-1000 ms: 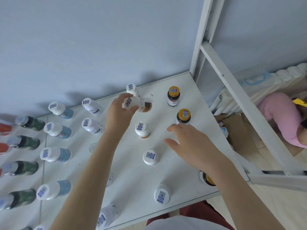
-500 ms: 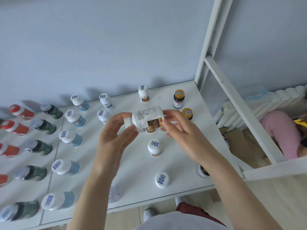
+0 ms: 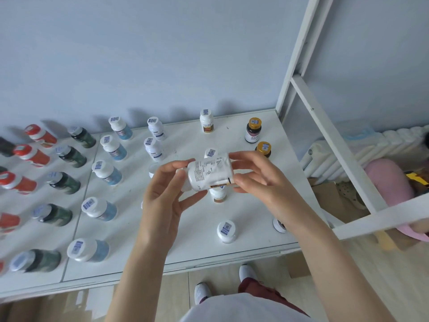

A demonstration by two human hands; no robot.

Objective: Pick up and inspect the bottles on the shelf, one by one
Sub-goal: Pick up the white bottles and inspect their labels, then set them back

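Note:
A white bottle (image 3: 210, 173) with printed text lies sideways in the air above the white shelf (image 3: 253, 201). My left hand (image 3: 166, 197) grips its cap end and my right hand (image 3: 257, 176) holds its base end. Below it stand more white-capped bottles (image 3: 226, 230), one of them partly hidden behind the held bottle. Two dark bottles with gold caps (image 3: 253, 130) stand at the back right. To the left stand rows of blue bottles (image 3: 108, 173), green bottles (image 3: 63, 182) and red bottles (image 3: 34, 155), all upright.
A white metal frame post (image 3: 299, 52) and slanted bar (image 3: 334, 145) rise at the shelf's right edge. Beyond it are a white radiator (image 3: 371, 145), a cardboard box (image 3: 329, 196) and something pink (image 3: 390, 180). My feet (image 3: 204, 291) show below the shelf's front edge.
My left hand lifted the white bottle off the shelf and my right hand joined it. The bottle has since turned, with printed text now facing me instead of the picture label.

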